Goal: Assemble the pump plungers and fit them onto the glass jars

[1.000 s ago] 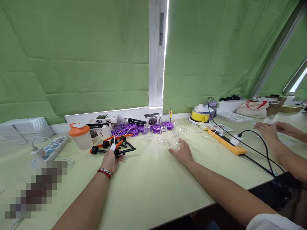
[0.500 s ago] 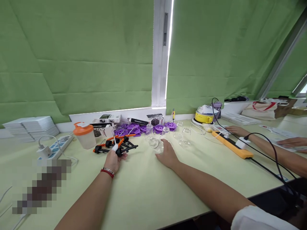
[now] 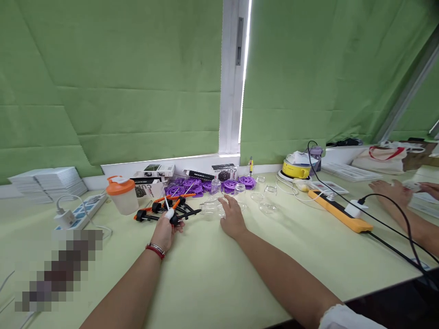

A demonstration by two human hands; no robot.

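My left hand [image 3: 164, 232] lies on the pale green table [image 3: 212, 274], a red bracelet on its wrist and a white cover on one fingertip. Its fingers curl around one black-tipped tool at the near edge of a pile of orange-and-black tools [image 3: 161, 208]. My right hand [image 3: 232, 218] rests palm down with fingers apart. Its fingertips touch a clear glass jar [image 3: 210, 209] lying on its side. More small glass jars [image 3: 269, 208] stand just right and behind.
Purple discs [image 3: 206, 185] and small boxes [image 3: 154, 171] line the back wall. An orange-lidded shaker cup [image 3: 121, 195] and a white power strip [image 3: 80, 209] sit at left. An orange power strip [image 3: 339, 211] with black cables lies at right, near another person's hands [image 3: 394, 192].
My right hand slid left across the table from the group of glass jars to the jar lying beside the tools. My left hand stayed on the tool pile. The other person's hands shifted.
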